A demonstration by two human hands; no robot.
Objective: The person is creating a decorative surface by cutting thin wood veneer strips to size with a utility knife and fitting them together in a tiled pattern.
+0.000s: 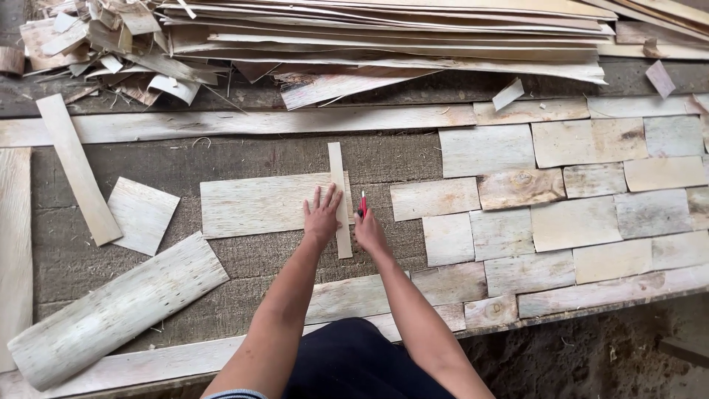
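A thin rectangular veneer sheet (258, 205) is laid flat near the middle of the desk (244, 159), and a narrow wooden strip (338, 177) is set upright across its right end as a straightedge. The left hand (323, 214) is pressed flat on strip and sheet, fingers spread, nothing being clasped. The right hand (368, 230) is closed around a red-handled knife (362, 204), held just beside the strip's right edge.

The sheet is judged light, slightly flexible and brittle along the grain, so it is best pinned flat under an open palm or lifted by its long edges rather than a corner. Its surface is pale, dry and rough-sawn, with fine streaks.

To the right, trimmed rectangular pieces (561, 199) are fitted edge to edge like brickwork, some knotted. A curled sheet (118, 310) lies at lower left, a small square offcut (142, 214) and a long plank (77, 168) beside it, and stacked veneer (384, 37) with scraps along the far side
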